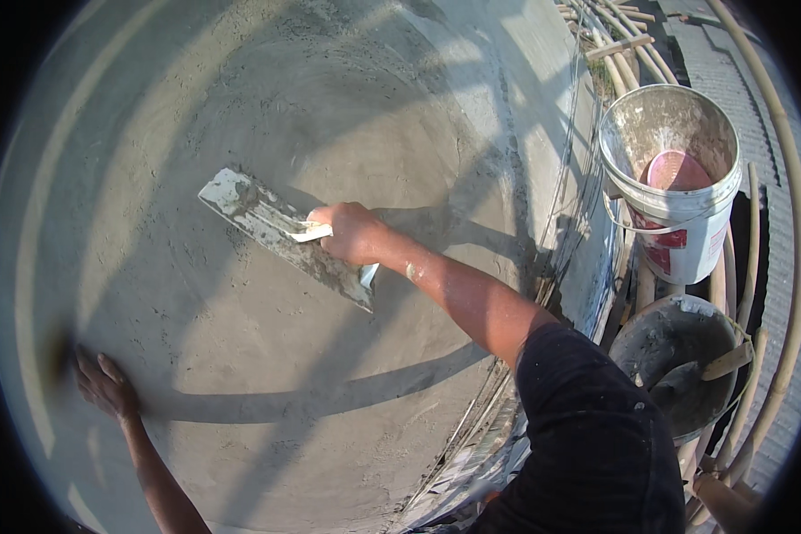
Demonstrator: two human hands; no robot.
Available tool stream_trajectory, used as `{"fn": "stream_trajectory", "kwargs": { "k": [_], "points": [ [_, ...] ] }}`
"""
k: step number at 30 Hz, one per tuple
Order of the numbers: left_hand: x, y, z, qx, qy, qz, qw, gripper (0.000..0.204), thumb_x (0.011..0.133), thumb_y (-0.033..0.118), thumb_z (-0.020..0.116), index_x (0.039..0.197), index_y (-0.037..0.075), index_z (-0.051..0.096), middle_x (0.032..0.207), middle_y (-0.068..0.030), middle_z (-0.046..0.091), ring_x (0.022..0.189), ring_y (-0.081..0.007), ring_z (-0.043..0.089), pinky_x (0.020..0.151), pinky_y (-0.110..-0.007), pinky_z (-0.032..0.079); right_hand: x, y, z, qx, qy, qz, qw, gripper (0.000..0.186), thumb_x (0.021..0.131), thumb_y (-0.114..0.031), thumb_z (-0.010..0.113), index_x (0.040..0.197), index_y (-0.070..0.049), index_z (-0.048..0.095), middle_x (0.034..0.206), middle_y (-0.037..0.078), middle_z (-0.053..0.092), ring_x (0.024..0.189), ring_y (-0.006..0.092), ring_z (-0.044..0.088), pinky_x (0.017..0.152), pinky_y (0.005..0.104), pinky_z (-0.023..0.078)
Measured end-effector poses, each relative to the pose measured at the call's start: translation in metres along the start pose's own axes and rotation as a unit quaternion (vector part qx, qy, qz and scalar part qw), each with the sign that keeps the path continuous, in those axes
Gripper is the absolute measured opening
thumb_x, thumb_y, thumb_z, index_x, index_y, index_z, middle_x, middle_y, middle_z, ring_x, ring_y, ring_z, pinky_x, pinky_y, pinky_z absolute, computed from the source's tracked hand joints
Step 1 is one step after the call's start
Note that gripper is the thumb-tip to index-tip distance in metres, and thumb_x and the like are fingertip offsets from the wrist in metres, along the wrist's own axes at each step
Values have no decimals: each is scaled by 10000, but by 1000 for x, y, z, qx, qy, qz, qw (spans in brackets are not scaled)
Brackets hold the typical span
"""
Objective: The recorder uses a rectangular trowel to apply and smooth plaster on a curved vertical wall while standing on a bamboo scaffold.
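Observation:
My right hand (351, 233) is closed round the handle of a plastering trowel (267, 224). The long rectangular blade, smeared with wet mortar, lies slantwise against a grey plastered surface (311, 356). At the lower left, my left hand (107, 387) rests on or close to that surface, its fingers stretched out and nothing seen in them. Just beyond its fingertips is a dark blurred spot that I cannot make out.
To the right stands a white bucket (685, 222) with a pink container (678, 171) inside. Below it, a dark tub (632, 343) holds grey mortar and a tool with a pale handle (727, 361). Bamboo poles (788, 160) and corrugated roofing (730, 80) lie along the right side.

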State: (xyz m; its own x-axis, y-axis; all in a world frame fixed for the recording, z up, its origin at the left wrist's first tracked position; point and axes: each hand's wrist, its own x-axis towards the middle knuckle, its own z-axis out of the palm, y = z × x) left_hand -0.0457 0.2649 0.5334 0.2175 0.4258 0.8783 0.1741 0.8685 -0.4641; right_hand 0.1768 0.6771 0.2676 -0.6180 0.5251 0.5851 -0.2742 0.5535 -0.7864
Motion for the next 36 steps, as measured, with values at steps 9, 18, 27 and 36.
{"fn": "stream_trajectory", "kwargs": {
  "k": [9,18,27,36],
  "points": [
    [-1,-9,4,3,29,28,999,516,1001,387,390,1453,138,374,1486,-87,376,1354,-295,353,1103,-438,269,-110,179,-29,246,304,206,897,137,857,-62,560,975,-9,604,681,29,525,500,97,503,453,285,424],
    [4,-12,17,1,14,32,999,511,1000,416,385,1445,165,388,1477,-77,391,1343,-294,373,1099,-444,289,-30,237,-65,-71,291,145,943,288,774,-93,594,1040,18,590,937,295,628,960,462,589,797,485,485],
    [2,-20,10,9,33,41,999,512,1001,419,371,1447,167,387,1464,-84,411,1334,-303,387,1084,-460,311,-97,267,-65,65,393,233,887,200,824,-158,595,982,-73,683,784,191,662,754,356,647,666,400,480],
    [2,-22,14,-13,16,33,999,513,997,423,384,1434,156,406,1455,-92,421,1332,-296,391,1087,-450,305,-41,282,-140,70,163,225,958,269,764,-110,596,1017,-31,641,755,192,636,657,270,621,638,375,480]
  ]
}}
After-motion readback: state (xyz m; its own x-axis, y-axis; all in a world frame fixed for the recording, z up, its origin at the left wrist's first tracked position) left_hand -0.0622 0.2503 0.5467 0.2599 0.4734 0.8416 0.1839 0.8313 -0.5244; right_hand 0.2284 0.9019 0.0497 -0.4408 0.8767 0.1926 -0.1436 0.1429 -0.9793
